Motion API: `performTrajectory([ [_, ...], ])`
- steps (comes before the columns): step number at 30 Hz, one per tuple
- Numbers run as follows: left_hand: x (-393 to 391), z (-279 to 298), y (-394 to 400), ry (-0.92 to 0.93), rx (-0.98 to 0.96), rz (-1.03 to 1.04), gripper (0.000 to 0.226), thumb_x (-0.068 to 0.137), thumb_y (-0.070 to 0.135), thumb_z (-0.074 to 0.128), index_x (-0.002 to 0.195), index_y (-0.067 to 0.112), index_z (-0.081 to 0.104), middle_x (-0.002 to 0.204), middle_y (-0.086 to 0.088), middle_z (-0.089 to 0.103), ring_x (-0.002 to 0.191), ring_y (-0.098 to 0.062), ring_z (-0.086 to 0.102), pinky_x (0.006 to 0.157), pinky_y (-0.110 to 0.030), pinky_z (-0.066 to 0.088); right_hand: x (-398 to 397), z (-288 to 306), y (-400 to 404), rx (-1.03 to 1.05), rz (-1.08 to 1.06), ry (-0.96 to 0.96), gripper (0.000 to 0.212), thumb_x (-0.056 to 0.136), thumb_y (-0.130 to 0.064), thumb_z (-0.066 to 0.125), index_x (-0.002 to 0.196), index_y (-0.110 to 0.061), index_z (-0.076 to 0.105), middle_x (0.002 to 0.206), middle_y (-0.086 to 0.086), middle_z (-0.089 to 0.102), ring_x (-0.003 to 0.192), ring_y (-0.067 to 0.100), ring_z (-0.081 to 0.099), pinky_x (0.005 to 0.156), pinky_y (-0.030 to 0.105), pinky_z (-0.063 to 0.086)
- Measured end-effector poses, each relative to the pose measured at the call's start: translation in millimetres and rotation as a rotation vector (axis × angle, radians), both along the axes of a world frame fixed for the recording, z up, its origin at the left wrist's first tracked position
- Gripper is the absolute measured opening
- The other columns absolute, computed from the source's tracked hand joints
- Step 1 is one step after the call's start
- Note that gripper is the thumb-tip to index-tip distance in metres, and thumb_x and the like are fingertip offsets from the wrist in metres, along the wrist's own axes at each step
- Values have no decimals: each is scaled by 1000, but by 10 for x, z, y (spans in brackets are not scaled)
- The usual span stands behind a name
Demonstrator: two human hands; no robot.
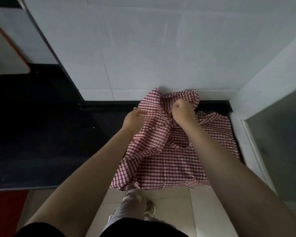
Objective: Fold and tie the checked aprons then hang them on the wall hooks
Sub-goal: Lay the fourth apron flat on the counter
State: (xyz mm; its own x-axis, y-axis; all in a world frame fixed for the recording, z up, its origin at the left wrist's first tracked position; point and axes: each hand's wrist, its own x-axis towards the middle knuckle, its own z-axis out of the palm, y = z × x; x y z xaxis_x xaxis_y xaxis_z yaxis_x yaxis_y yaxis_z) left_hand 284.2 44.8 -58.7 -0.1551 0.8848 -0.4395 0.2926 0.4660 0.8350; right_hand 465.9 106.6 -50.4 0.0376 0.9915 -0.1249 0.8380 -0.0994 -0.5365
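Dark counter; both hands' fingers, left hand, right hand, gripping checked apron.

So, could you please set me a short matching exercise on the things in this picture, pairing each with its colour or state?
Things:
1. checked apron
2. left hand
3. right hand
4. counter

Descriptions:
A. dark, bare surface on the left
B. red and white, partly hanging over the counter's edge
C. fist bunching cloth near the wall
D. holds the cloth's left edge

Pairs: 1-B, 2-D, 3-C, 4-A
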Motion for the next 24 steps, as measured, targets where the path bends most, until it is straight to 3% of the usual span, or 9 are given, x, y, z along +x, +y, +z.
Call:
performTrajectory([
  [3,-26,-382,-216,346,-251,-374,28,98,34,52,118,19,66,130,-5,60,118,-26,56,103,-34,44,156,-83,-198,-432,69,-117,28,101,-25,45,111,-3,58,101,14,63,84,29,64,65,31,48],
  [5,63,-546,-376,369,-324,-492,55,92,50,58,137,19,55,142,-7,52,130,-29,48,111,-38,38,182,-170,-348,-656,202,-233,39,101,-36,46,126,-7,57,117,10,61,97,28,62,82,33,51],
  [8,304,-713,-597,640,-327,-702,89,83,66,60,154,26,24,160,-13,22,145,-36,25,117,-51,28,210,-440,-541,-761,302,-405,52,99,-37,51,144,-12,44,145,9,45,127,32,48,108,38,39],
  [12,465,-787,-690,855,-371,-742,112,79,76,56,158,14,6,164,-19,-3,149,-43,3,120,-56,13,133,-681,-720,-834,110,-375,86,93,-44,58,157,-17,8,158,20,17,141,40,30,116,47,33],
  [14,436,-839,-666,917,-409,-714,124,73,83,54,157,10,0,163,-23,-8,149,-46,0,120,-56,8,12,-733,-787,-779,219,-366,85,94,-49,54,157,-13,12,158,18,22,141,38,32,118,42,31],
  [16,356,-888,-608,985,-423,-680,136,66,86,58,156,5,-3,163,-23,-7,149,-44,-2,120,-58,7,-88,-732,-832,-720,403,-360,67,98,-49,48,152,-13,32,151,15,40,132,33,44,113,36,35],
  [20,216,-903,-483,1174,-378,-678,148,55,88,66,156,5,-4,163,-20,0,151,-39,-2,118,-60,7,-133,-640,-825,-524,491,-330,29,100,-33,47,114,-14,64,110,3,62,89,21,55,78,30,45],
  [22,218,-930,-386,1216,-349,-721,148,54,84,71,156,5,-4,164,-17,3,151,-37,-1,119,-60,7,-91,-650,-805,-196,470,-372,16,97,-23,50,95,-13,62,97,2,62,87,22,59,71,31,44],
  [24,241,-947,-288,1223,-285,-779,146,55,77,76,156,9,-4,165,-13,4,152,-35,-2,119,-60,6,-53,-710,-798,1,558,-384,15,91,-20,60,104,-14,55,108,5,60,104,26,58,78,35,46],
])
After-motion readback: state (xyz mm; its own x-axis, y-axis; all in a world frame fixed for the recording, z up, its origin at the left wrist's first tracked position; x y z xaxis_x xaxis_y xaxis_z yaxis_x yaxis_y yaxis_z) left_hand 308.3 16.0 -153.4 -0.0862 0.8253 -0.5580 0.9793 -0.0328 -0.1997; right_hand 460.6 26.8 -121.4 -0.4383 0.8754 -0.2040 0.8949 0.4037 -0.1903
